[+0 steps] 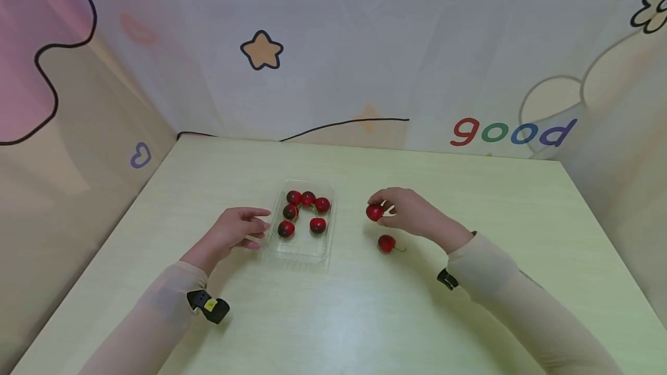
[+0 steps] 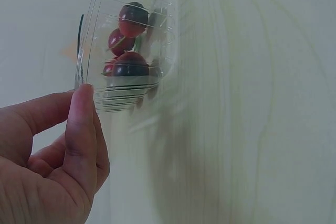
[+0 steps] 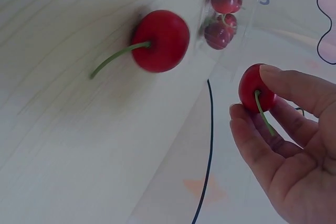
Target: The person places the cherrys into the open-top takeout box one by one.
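Observation:
My right hand pinches a red cherry between thumb and fingertips, its green stem hanging toward the palm in the right wrist view. Another cherry, also stemmed, lies on the table just below that hand. To the left is a clear plastic box with several dark red cherries inside, among them a cherry at its right side. My left hand is at the box's left edge, fingers fairly straight. In the left wrist view its fingertips are right at the rim.
The pale wood-grain table ends at a cloth backdrop behind and at both sides. Printed on it are a star and the word "good". Wrist straps with small black mounts sit over both sleeves.

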A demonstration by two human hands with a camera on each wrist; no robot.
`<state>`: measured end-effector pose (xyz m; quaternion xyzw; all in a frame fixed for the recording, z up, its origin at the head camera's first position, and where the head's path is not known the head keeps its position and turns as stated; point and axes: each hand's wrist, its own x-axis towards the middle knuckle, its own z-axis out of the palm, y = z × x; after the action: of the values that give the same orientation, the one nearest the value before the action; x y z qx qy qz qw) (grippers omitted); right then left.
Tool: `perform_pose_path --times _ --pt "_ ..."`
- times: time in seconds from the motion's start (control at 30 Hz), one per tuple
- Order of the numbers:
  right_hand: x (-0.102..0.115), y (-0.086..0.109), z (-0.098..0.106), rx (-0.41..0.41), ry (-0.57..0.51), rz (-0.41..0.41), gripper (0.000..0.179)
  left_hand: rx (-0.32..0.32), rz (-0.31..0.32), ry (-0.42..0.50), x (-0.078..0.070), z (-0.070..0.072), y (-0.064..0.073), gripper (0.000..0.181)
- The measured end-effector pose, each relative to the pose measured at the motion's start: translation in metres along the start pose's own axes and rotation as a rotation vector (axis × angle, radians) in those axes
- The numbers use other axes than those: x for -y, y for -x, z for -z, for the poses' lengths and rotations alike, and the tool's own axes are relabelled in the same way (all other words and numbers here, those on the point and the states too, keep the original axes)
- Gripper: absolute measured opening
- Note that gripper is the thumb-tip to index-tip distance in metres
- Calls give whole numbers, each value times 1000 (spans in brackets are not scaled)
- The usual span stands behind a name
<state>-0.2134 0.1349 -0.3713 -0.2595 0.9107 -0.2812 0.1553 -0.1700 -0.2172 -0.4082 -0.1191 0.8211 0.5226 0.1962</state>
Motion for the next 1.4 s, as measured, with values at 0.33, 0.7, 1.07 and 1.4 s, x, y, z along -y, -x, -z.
perform_pose_path --times 0.33,0.7,1.07,1.4 --pt "22 -13 -7 23 -25 63 38 -3 5 0 1 1 0 45" --pt "50 -26 -17 49 -19 154 38 1 -2 7 1 1 1 46" --pt "71 -36 -33 101 6 202 36 0 -2 2 -1 1 1 45" --pt "81 -52 -51 150 70 224 37 -3 1 3 -1 0 1 45"
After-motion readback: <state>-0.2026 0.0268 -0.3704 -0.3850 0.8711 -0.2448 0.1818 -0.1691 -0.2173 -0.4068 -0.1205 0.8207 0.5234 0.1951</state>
